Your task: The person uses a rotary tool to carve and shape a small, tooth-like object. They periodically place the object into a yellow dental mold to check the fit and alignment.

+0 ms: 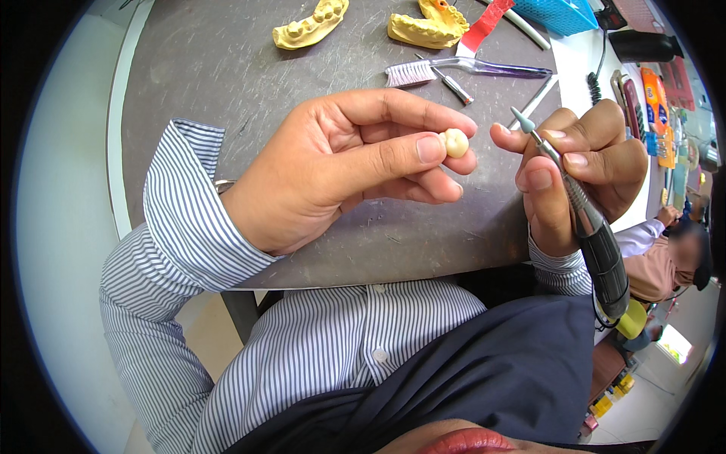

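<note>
Between the thumb and fingertips of my left hand (pixel 340 155) is a small cream-coloured dental crown (pixel 454 142), its bumpy chewing side showing. My right hand (pixel 582 155) grips a dental handpiece (pixel 586 208) with a metal neck and a black ribbed body. At its tip sits a pale green cone-shaped polishing point (pixel 522 119), which stands apart from the crown, a short way to its right. Both hands are above the grey scratched tabletop (pixel 227 83).
Yellow plaster dental casts (pixel 311 24) lie at the far side, one (pixel 429 30) beside a red strip (pixel 485 26). A toothbrush (pixel 469 66) and a thin metal-tipped tool (pixel 454 87) lie beyond my hands. A blue basket (pixel 556 13) stands far right; other people sit beyond.
</note>
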The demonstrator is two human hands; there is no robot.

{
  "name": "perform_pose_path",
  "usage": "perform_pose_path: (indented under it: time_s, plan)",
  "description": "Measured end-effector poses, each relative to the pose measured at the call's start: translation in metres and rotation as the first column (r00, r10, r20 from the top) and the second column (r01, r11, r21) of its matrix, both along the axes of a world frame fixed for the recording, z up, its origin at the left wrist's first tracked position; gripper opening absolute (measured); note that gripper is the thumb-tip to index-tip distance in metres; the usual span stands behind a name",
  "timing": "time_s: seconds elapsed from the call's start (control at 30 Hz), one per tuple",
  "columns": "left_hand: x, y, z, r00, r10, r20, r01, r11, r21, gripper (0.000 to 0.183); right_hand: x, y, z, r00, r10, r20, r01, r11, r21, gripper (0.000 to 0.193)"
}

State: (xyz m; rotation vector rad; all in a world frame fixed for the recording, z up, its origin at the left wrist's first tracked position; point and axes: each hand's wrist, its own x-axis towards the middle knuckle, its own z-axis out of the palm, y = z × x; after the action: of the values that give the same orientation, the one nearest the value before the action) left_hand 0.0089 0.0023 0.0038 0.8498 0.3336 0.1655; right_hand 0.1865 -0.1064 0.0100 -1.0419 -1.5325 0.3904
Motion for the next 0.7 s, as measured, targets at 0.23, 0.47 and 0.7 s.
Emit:
perform_pose_path:
  time_s: [0.23,0.47,0.7]
  plan:
    - [0.0025,0.0015,-0.003,1.0,0.018,0.024,-0.019,1.0,0.014,0.028,0.0023,0.0004,-0.0017,1.0,0.001,-0.006,-0.001,1.0,-0.017,0.02]
    - [0.0025,-0.0001,-0.0016,0.998,0.055,0.033,-0.058,0.994,0.088,0.027,0.0014,0.0019,-0.0027,0.999,0.007,-0.034,-0.007,1.0,0.01,0.02]
    - [0.0009,0.0027,-0.0008,1.0,0.019,0.001,-0.019,0.999,0.031,0.027,-0.0006,0.0013,-0.0021,0.999,0.011,-0.043,-0.01,1.0,0.007,0.019]
